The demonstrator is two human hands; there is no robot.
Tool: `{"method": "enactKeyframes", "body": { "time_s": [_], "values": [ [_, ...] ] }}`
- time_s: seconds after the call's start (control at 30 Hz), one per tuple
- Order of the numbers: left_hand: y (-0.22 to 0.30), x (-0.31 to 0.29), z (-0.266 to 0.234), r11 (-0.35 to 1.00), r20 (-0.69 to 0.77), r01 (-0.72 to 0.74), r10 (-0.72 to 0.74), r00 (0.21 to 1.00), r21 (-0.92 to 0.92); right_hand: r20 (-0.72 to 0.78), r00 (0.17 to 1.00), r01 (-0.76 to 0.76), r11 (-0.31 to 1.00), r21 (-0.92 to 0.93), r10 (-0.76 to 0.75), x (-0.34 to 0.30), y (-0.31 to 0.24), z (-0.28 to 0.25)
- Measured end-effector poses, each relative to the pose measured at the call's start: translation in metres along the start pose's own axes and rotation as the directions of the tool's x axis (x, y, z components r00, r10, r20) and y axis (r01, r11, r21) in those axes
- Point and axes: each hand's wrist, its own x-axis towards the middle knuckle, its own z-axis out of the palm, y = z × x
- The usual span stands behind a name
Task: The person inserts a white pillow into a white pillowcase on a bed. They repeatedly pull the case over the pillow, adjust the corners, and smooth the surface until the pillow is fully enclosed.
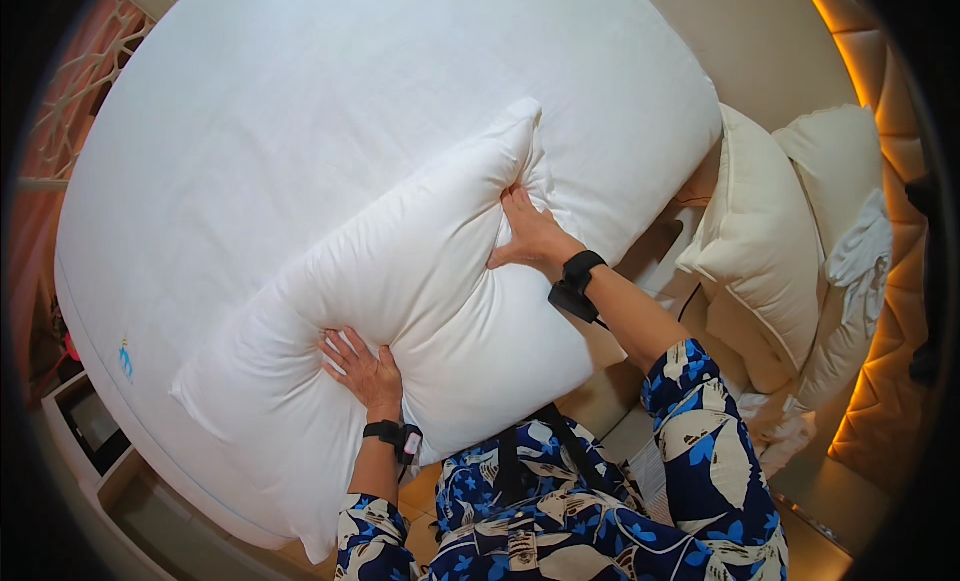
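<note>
A large white pillow (pixel 400 311) lies slantwise on the round bed's white sheet (pixel 300 101). My left hand (pixel 362 369) presses flat on the pillow's near side, fingers spread, sinking into the fabric. My right hand (pixel 530 236) pushes down on the pillow near its upper right end, palm down with fingers together, creasing the cover. Both wrists wear black bands. Neither hand grips anything; both rest on the pillow's surface.
Two cream pillows (pixel 770 241) lean against the padded headboard (pixel 880 71) at the right, with a white cloth (pixel 865 251) draped over one. A low white cabinet (pixel 110 451) stands at the lower left beside the bed. A patterned lattice screen (pixel 80 91) is at the upper left.
</note>
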Motion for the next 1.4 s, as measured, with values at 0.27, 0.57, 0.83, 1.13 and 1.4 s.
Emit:
{"method": "enactKeyframes", "body": {
  "time_s": [0.27,0.57,0.83,1.13,1.4],
  "values": [
    [0.001,-0.005,0.000,1.000,-0.018,0.012,-0.013,1.000,-0.007,-0.049,0.996,-0.063,0.989,0.134,0.070,0.032,-0.001,0.002],
    [0.002,0.000,-0.004,0.997,0.005,0.032,-0.032,0.999,0.073,-0.130,0.980,-0.116,0.963,0.245,0.151,0.069,0.012,0.019],
    [-0.004,-0.002,0.001,0.991,-0.022,0.029,-0.026,0.999,0.133,-0.246,0.829,0.489,0.864,-0.116,-0.502,-0.025,-0.031,-0.015],
    [-0.003,-0.004,0.003,0.995,-0.031,0.049,-0.046,0.998,0.085,0.006,0.969,0.238,0.933,-0.269,-0.245,0.048,0.010,-0.017],
    [-0.003,-0.005,0.004,0.997,-0.018,0.055,-0.054,0.998,0.056,-0.048,0.977,0.177,0.915,-0.363,-0.208,0.063,0.016,-0.017]
  ]
}}
